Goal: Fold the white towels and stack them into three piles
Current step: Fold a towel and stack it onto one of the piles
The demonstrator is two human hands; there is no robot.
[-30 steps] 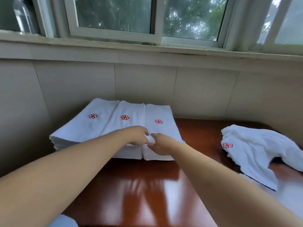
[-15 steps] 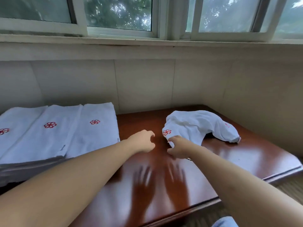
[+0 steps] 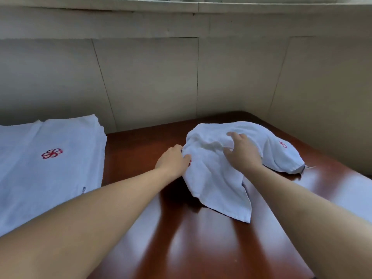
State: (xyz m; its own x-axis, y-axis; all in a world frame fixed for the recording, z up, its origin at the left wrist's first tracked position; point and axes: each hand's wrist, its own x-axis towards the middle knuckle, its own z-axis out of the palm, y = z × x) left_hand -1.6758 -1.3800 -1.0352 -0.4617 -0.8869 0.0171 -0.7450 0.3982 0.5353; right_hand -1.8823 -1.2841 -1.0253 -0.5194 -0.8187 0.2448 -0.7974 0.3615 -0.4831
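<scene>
Single view only: we look from head height, forward and steeply down along both forearms onto table (image 3: 201, 248). Wide angle bends wall (image 3: 151, 77) panels at edges. Hands close below us, towel (image 3: 211, 168) at arm's reach, folded pile (image 3: 40, 178) cut off at left edge. No second view to compare.

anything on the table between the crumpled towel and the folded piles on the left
Nothing visible: only bare glossy red-brown wooden table lies between the crumpled white towel, held by both hands, and the folded white towel pile.
</scene>
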